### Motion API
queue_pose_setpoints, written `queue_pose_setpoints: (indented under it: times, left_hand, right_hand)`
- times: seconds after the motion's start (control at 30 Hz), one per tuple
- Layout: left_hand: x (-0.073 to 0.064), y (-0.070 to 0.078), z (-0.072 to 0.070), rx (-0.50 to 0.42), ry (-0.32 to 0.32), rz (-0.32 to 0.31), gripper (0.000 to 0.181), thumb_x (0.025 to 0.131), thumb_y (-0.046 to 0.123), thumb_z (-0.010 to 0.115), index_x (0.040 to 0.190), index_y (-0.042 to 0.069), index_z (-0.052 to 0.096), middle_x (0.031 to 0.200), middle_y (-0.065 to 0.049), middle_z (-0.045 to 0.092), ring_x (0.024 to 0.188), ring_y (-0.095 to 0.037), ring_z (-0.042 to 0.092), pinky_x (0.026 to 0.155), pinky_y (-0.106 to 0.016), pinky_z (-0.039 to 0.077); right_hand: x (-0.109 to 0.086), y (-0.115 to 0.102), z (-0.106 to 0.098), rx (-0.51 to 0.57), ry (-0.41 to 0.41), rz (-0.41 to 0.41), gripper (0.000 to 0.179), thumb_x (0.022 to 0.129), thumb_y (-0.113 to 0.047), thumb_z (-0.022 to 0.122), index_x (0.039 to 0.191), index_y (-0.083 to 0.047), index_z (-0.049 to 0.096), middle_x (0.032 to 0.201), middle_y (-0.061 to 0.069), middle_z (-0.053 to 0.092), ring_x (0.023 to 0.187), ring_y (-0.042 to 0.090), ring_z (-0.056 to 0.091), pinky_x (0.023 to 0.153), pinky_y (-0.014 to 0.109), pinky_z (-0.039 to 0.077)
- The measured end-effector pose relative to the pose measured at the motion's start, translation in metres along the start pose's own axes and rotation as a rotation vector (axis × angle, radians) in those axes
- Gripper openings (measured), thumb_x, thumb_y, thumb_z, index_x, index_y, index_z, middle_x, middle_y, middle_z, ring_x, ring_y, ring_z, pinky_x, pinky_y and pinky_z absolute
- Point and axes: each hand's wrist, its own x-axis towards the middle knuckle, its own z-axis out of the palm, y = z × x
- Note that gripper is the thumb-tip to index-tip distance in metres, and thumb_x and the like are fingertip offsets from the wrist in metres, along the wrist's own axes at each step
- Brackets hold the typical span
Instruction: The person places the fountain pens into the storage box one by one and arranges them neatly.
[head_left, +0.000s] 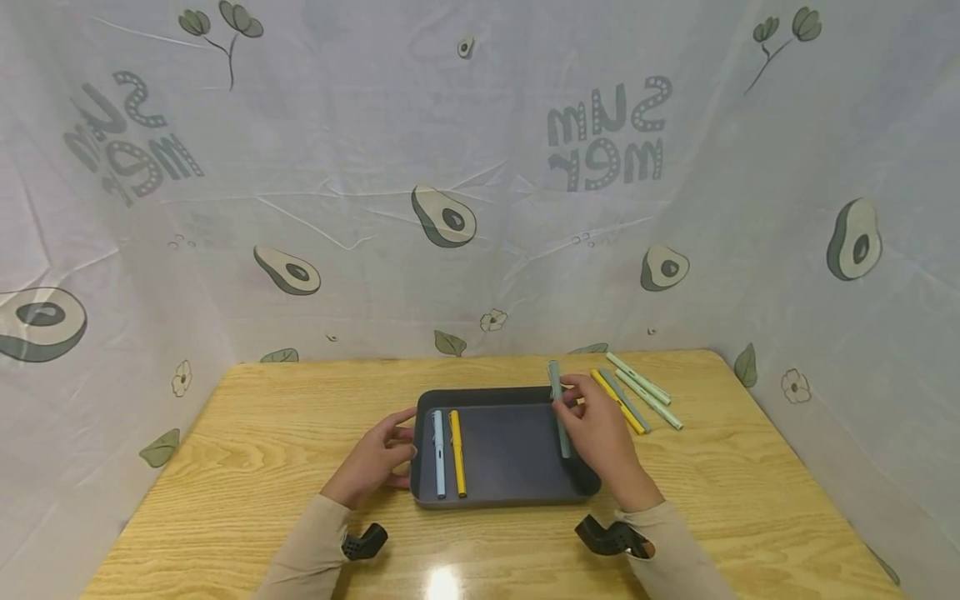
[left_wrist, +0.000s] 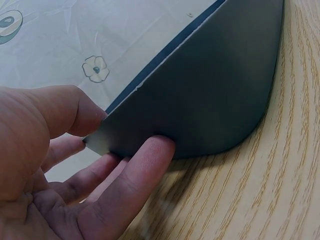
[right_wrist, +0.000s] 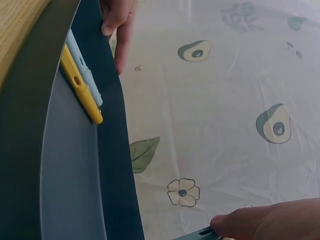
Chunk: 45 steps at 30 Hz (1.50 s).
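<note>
While the left-hand grip (head_left: 372,458) braced the tray (head_left: 510,454), a grey-green pen (head_left: 555,383) hung over its right side

The right-hand grip (head_left: 600,425) pinched that pen between thumb and fingers near its middle, the far end showing beyond the tray's far edge; whether the near end touched the tray's floor could not be told. The left-hand grip curved its fingers about the tray's left end. Inside, a light-blue pen (head_left: 439,454) and a yellow pen (head_left: 458,454) lay side by side, apart, at the left. Good handling seemed to call for drawing the far end clear of that edge, keeping the pen in line with those two and lowering it flat before release, the left-hand grip firm lest the tray slide on the table (head_left: 315,417).
</note>
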Motion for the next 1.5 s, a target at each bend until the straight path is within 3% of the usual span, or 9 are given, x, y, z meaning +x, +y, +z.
queue_pose_setpoints:
  times: [0.37, 0.53, 0.9, 1.2, 1.5]
  left_hand:
    - [0.002, -0.002, -0.001, 0.003, 0.009, -0.001, 0.067, 0.096, -0.001, 0.059, 0.159, 0.014, 0.04, 0.143, -0.025, 0.049, 0.112, -0.032, 0.063, 0.071, -0.047, 0.064]
    - [0.002, -0.002, -0.002, -0.004, 0.01, 0.001, 0.067, 0.096, -0.001, 0.059, 0.159, 0.014, 0.04, 0.142, -0.025, 0.049, 0.111, -0.031, 0.064, 0.072, -0.048, 0.064]
    - [-0.001, -0.002, -0.004, 0.01, -0.003, 0.011, 0.067, 0.097, 0.0, 0.058, 0.16, 0.013, 0.038, 0.143, -0.027, 0.048, 0.113, -0.033, 0.063, 0.071, -0.047, 0.064]
    - [0.0, -0.002, -0.002, -0.004, 0.002, 0.007, 0.067, 0.096, -0.002, 0.058, 0.159, 0.014, 0.04, 0.141, -0.026, 0.05, 0.112, -0.032, 0.064, 0.071, -0.048, 0.064]
    - [0.0, -0.001, -0.002, -0.005, 0.008, 0.005, 0.067, 0.096, -0.002, 0.059, 0.159, 0.014, 0.041, 0.142, -0.024, 0.05, 0.11, -0.031, 0.064, 0.071, -0.048, 0.064]
  right_hand:
    - [0.0, -0.008, 0.028, -0.004, -0.031, -0.016, 0.035, 0.093, -0.011, 0.076, 0.126, -0.006, 0.067, 0.098, 0.005, 0.071, 0.084, 0.02, 0.069, 0.068, 0.037, 0.057]
    - [0.001, -0.016, 0.046, 0.011, -0.1, -0.004, 0.031, 0.093, -0.01, 0.077, 0.123, -0.006, 0.069, 0.096, 0.004, 0.072, 0.08, 0.016, 0.068, 0.065, 0.034, 0.055]
    - [-0.002, -0.029, 0.081, -0.106, -0.229, 0.038, 0.027, 0.093, -0.013, 0.076, 0.118, -0.007, 0.068, 0.087, -0.002, 0.067, 0.066, 0.011, 0.056, 0.055, 0.029, 0.046]
    - [-0.001, -0.037, 0.095, -0.154, -0.279, 0.032, 0.023, 0.094, -0.012, 0.075, 0.113, -0.002, 0.067, 0.078, -0.002, 0.057, 0.062, 0.012, 0.05, 0.057, 0.029, 0.043]
    - [0.005, -0.04, 0.103, -0.174, -0.313, 0.055, 0.021, 0.093, -0.012, 0.075, 0.109, 0.0, 0.067, 0.077, 0.001, 0.059, 0.064, 0.015, 0.053, 0.059, 0.032, 0.045]
